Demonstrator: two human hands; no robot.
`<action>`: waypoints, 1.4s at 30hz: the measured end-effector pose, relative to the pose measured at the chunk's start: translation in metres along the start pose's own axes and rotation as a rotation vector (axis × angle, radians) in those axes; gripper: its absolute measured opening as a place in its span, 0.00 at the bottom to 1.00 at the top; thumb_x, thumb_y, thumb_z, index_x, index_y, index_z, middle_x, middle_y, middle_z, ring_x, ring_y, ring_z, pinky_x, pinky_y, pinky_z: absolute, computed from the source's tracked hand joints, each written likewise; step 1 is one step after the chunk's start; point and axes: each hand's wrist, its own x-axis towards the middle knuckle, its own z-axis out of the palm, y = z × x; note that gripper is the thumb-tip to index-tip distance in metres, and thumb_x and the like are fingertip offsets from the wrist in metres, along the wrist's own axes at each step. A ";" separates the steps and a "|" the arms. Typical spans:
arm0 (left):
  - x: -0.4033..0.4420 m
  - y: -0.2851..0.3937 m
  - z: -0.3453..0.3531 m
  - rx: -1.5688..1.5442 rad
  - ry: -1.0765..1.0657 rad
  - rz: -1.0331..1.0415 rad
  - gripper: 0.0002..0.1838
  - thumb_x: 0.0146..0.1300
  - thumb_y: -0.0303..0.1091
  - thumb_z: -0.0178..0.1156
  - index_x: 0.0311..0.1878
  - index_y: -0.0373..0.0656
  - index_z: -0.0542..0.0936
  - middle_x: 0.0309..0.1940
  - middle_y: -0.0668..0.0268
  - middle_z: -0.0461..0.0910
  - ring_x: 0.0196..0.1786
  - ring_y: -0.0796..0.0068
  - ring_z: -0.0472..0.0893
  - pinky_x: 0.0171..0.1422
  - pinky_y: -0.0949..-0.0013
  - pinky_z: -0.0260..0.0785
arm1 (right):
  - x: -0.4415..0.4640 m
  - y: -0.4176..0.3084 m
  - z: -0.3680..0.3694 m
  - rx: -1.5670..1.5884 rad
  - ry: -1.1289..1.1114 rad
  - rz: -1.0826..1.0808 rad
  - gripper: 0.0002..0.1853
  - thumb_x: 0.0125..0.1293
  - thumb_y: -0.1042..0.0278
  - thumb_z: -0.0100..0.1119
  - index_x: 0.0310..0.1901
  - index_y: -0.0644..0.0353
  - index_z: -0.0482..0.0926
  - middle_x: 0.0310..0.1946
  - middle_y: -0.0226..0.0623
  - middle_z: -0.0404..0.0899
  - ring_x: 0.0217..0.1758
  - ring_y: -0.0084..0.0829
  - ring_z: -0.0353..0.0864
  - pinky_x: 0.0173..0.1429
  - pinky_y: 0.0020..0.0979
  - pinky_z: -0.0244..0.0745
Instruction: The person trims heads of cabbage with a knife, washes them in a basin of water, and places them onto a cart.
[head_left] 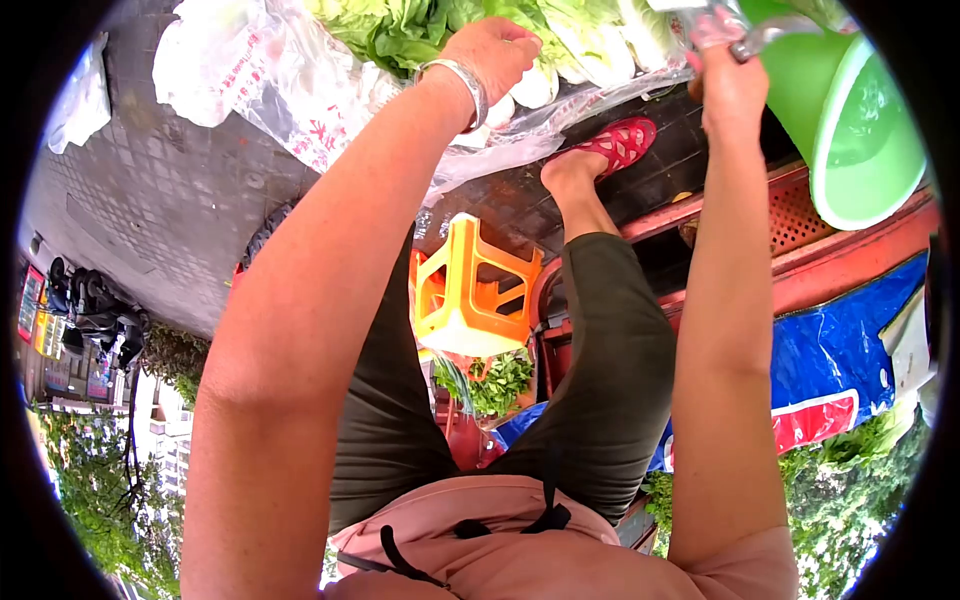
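My left hand (488, 62), with a silver bracelet on its wrist, is over the leafy green lettuce (395, 30), fingers curled in. Whatever may be between those fingers is hidden. Pale-stemmed greens (600, 55) lie just beyond it on clear plastic sheeting (520, 150). At the upper right, my right hand (730, 85) is closed around a greyish handle (778, 32). The far end of that object is blurred and its kind cannot be made out. A green bucket with a pale rim (840, 150) stands close beside this hand.
An orange plastic stool (465, 290) stands between my legs. A red shoe (628, 145) is near the plastic sheeting. Along the right run a red metal frame (800, 255) and a blue printed sheet (840, 340). White plastic bags (200, 60) lie at upper left on paving (130, 200).
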 end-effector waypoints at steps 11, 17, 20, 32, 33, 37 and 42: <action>0.005 -0.029 0.045 -0.403 0.004 -0.306 0.19 0.67 0.40 0.58 0.56 0.41 0.75 0.48 0.60 0.81 0.50 0.69 0.81 0.55 0.67 0.72 | -0.035 0.135 0.037 0.087 0.098 0.241 0.23 0.56 0.76 0.61 0.56 0.66 0.75 0.45 0.38 0.80 0.38 0.25 0.77 0.39 0.25 0.74; 0.038 -0.044 0.074 -0.672 -0.041 -0.317 0.21 0.68 0.39 0.57 0.59 0.37 0.72 0.51 0.56 0.80 0.54 0.64 0.79 0.61 0.61 0.71 | -0.010 0.155 0.035 -0.090 0.026 0.164 0.18 0.50 0.70 0.62 0.44 0.65 0.81 0.36 0.42 0.83 0.39 0.30 0.81 0.48 0.30 0.73; 0.056 -0.045 0.089 -0.733 -0.051 -0.332 0.24 0.67 0.42 0.58 0.60 0.37 0.70 0.52 0.57 0.79 0.53 0.62 0.80 0.59 0.61 0.74 | -0.004 0.154 0.026 -0.159 -0.077 0.182 0.19 0.53 0.75 0.62 0.50 0.61 0.79 0.39 0.30 0.80 0.35 0.21 0.76 0.35 0.23 0.71; 0.094 -0.024 0.119 -1.050 -0.154 -0.363 0.29 0.56 0.55 0.63 0.55 0.47 0.76 0.53 0.62 0.79 0.55 0.67 0.75 0.60 0.59 0.64 | -0.026 0.133 0.033 -0.069 -0.013 0.187 0.18 0.53 0.79 0.59 0.48 0.70 0.79 0.36 0.39 0.81 0.33 0.27 0.80 0.39 0.28 0.77; 0.092 -0.030 0.116 -1.022 -0.152 -0.372 0.29 0.55 0.56 0.64 0.55 0.47 0.76 0.52 0.63 0.79 0.54 0.67 0.76 0.60 0.60 0.64 | -0.030 0.132 0.032 0.005 -0.012 0.219 0.15 0.55 0.79 0.57 0.45 0.71 0.80 0.35 0.40 0.82 0.34 0.27 0.81 0.38 0.28 0.77; 0.064 -0.040 0.095 -0.955 -0.054 -0.342 0.37 0.51 0.63 0.67 0.57 0.46 0.76 0.50 0.61 0.80 0.52 0.67 0.78 0.59 0.62 0.67 | -0.060 0.104 0.030 0.031 -0.100 0.279 0.11 0.57 0.78 0.53 0.42 0.70 0.81 0.33 0.40 0.82 0.33 0.27 0.81 0.37 0.26 0.77; 0.033 -0.043 0.068 -1.174 -0.134 -0.059 0.30 0.61 0.57 0.62 0.58 0.44 0.74 0.51 0.60 0.79 0.50 0.65 0.79 0.50 0.65 0.72 | -0.098 0.050 0.035 0.076 -0.262 0.326 0.12 0.57 0.74 0.54 0.40 0.67 0.82 0.31 0.37 0.83 0.31 0.25 0.80 0.36 0.26 0.74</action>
